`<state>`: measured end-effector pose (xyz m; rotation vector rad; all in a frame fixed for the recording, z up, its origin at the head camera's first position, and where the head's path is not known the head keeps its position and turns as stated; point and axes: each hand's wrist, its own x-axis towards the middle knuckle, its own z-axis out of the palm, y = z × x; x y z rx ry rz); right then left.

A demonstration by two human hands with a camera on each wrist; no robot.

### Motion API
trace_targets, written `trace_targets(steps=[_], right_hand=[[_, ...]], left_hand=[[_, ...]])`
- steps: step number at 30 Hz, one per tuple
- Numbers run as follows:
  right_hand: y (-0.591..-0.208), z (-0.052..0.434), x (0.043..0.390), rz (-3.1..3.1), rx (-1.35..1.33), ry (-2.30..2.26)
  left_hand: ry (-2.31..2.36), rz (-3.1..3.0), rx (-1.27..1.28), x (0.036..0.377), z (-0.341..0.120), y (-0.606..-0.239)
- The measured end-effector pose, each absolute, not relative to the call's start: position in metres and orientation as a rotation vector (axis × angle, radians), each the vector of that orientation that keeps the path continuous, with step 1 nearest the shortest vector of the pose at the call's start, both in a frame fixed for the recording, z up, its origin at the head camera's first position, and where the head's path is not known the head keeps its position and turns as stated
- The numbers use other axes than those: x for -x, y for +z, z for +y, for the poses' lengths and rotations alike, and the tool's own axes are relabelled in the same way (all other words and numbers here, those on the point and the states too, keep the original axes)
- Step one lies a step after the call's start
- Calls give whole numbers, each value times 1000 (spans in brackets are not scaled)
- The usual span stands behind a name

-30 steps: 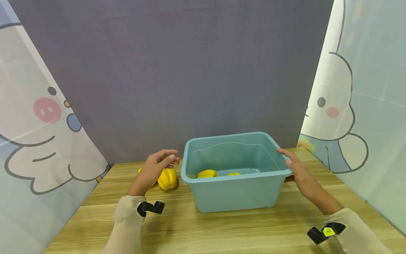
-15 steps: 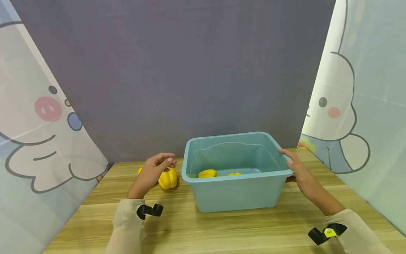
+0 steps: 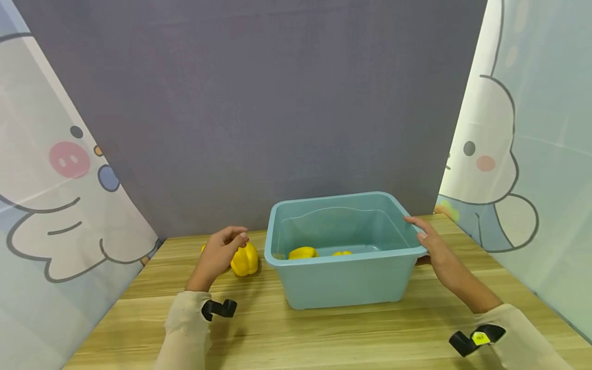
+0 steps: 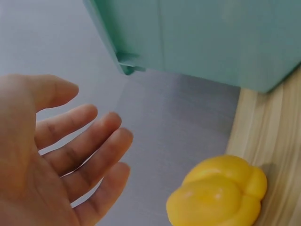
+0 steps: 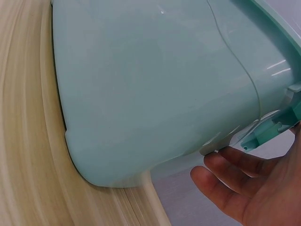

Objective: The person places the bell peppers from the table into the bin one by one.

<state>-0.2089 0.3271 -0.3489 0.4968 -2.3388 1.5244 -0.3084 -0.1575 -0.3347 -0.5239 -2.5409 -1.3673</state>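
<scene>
The left hand [image 3: 221, 250] hovered just above a yellow bell pepper [image 3: 245, 259] that lay on the wooden worktop [image 3: 324, 334], left of a teal plastic tub [image 3: 342, 280]. In the left wrist view the fingers [image 4: 89, 155] of this hand were spread and relaxed, its grip holding nothing, with the pepper [image 4: 218, 195] below and apart from them and the tub's corner [image 4: 127, 63] beyond. The right hand [image 3: 435, 246] was at the right rim of the tub, thumb laid along the top edge and fingers reaching beneath the lip. The right wrist view showed those fingers [image 5: 235, 181] curled loosely under the rim [image 5: 277, 122], so the grip lightly clasped the tub's edge. The tub [image 5: 150, 89] stood flat on the worktop, near the middle and close to the grey backdrop [image 3: 250, 103]. Inside it lay two more yellow pieces [image 3: 302, 253], low against the near wall; what they were could not be told for sure. Cartoon-printed curtains [image 3: 55, 169] hung on both sides.
</scene>
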Motion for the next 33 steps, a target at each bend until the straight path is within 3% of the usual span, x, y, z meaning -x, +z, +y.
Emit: trace_targets(steps=[33], right_hand=[[-349,328,211,-2323,-507,1519]], left_hand=[[-857,-2578,82,325,-172,-367]])
